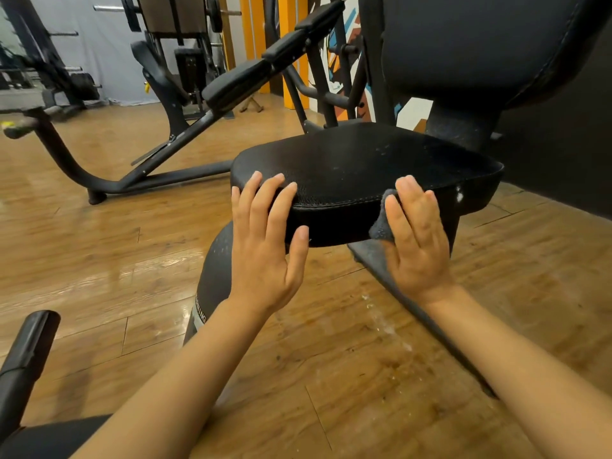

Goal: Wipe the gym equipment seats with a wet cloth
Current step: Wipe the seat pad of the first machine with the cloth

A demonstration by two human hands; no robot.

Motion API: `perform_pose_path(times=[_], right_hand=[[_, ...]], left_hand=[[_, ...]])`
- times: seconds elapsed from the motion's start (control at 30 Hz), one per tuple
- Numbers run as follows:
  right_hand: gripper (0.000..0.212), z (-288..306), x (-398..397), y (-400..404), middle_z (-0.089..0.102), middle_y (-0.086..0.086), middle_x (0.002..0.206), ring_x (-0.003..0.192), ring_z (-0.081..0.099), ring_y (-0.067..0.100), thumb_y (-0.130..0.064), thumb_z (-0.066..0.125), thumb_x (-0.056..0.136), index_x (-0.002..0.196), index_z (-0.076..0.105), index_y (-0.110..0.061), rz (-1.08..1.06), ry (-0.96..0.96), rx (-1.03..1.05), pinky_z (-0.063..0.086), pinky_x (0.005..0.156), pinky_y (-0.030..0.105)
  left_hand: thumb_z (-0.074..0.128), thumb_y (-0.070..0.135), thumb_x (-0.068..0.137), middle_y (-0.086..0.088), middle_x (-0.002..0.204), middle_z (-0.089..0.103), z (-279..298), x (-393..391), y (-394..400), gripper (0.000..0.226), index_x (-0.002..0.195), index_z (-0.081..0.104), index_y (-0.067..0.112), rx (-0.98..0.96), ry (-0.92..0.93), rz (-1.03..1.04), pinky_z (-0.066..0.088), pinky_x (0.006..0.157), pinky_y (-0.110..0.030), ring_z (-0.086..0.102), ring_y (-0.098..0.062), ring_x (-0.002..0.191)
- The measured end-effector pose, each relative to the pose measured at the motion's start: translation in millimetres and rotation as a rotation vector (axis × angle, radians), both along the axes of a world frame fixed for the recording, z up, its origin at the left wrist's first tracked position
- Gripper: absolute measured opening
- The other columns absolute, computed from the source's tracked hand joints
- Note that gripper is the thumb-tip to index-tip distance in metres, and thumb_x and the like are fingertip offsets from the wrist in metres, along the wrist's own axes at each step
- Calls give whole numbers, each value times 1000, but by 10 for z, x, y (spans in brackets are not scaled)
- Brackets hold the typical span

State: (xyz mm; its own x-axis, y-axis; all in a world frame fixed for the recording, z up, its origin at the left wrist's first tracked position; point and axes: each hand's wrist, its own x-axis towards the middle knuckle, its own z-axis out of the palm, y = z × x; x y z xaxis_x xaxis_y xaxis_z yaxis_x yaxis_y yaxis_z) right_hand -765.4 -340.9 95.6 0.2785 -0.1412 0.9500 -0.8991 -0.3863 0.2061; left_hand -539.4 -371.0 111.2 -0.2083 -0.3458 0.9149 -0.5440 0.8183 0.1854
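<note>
A black padded seat point(364, 164) of a gym machine fills the middle of the head view, with pale specks on its top and right side. My left hand point(265, 240) rests on the seat's front left edge, fingers straight over the top and thumb against the front face. My right hand point(415, 236) presses a dark grey cloth point(381, 226) flat against the seat's front edge, fingers straight. Most of the cloth is hidden under that hand. The black backrest point(480, 44) rises behind the seat at the upper right.
The seat's post point(212, 276) stands below my left hand. A black inclined bench frame point(165, 160) lies on the wooden floor to the left, with more machines behind. A black padded handle point(29, 346) sits at the lower left. A metal base bar point(430, 319) runs along the floor under my right forearm.
</note>
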Motion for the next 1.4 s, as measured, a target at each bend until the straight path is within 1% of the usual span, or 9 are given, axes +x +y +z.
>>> perform_pose_path(times=[0.1, 0.27, 0.47, 0.63, 0.77, 1.03, 1.17, 1.3, 1.4], right_hand=[[54, 10, 219, -13, 11, -5, 166, 153, 10, 21, -21, 37, 110, 159, 15, -22, 55, -24, 22, 8, 124, 44], [36, 90, 574, -4, 39, 12, 147, 148, 21, 24, -18, 45, 108, 142, 40, -8, 75, -84, -12, 19, 122, 45], [56, 161, 71, -18, 39, 8, 152, 146, 34, 26, -16, 65, 99, 147, 37, -11, 75, 194, -102, 30, 119, 42], [57, 48, -507, -17, 11, -1, 166, 151, 19, 22, -21, 42, 108, 159, 17, -16, 0, -108, 14, 15, 124, 42], [39, 100, -75, -63, 35, 9, 152, 147, 25, 25, -21, 38, 109, 142, 38, -1, 91, -262, -34, 17, 123, 46], [45, 288, -8, -13, 47, 11, 146, 136, 48, 34, -17, 67, 98, 139, 49, -8, 143, 235, -118, 36, 116, 44], [54, 291, -855, -80, 34, 13, 156, 143, 37, 34, -12, 60, 101, 149, 35, -8, 69, 133, -32, 25, 121, 45], [59, 195, -1142, -90, 3, -8, 167, 153, 12, 20, -20, 38, 109, 160, 9, -23, 80, -51, 80, 8, 125, 43], [46, 228, -848, -89, 24, 4, 160, 153, 7, 15, -27, 30, 110, 154, 25, -12, 81, -83, 56, 7, 125, 42]], left_hand=[[32, 35, 104, -9, 148, 33, -48, -4, -10, 43, 141, 35, 13, -10, -12, 3, 12, 120, -62, 24, -36, 145], [29, 34, 104, -12, 146, 33, -31, -5, -29, 43, 139, 35, 9, -53, 4, 16, 13, 120, -59, 24, -37, 144], [34, 35, 103, -11, 139, 40, 4, -167, -4, 40, 131, 42, 9, -197, -47, 90, 18, 120, -52, 36, -35, 134], [37, 32, 101, -12, 135, 42, -3, -208, -10, 37, 129, 44, 9, -217, -42, 173, 17, 120, -51, 37, -36, 131], [36, 31, 102, -11, 132, 44, 7, -243, 31, 36, 128, 47, 9, -194, -39, 199, 20, 118, -55, 38, -36, 129], [40, 25, 102, -16, 126, 53, 51, -248, 110, 33, 126, 52, 7, -203, -82, 232, 29, 112, -61, 49, -35, 121], [43, 22, 101, -18, 117, 63, 133, -354, 157, 28, 121, 58, 8, -248, -101, 280, 30, 111, -59, 56, -31, 114], [43, 26, 101, -14, 116, 65, 86, -616, 227, 30, 119, 63, 10, -240, -67, 403, 29, 107, -61, 54, -30, 115], [44, 26, 100, -13, 115, 65, 72, -687, 210, 28, 119, 62, 15, -244, -52, 456, 31, 104, -62, 51, -30, 114]])
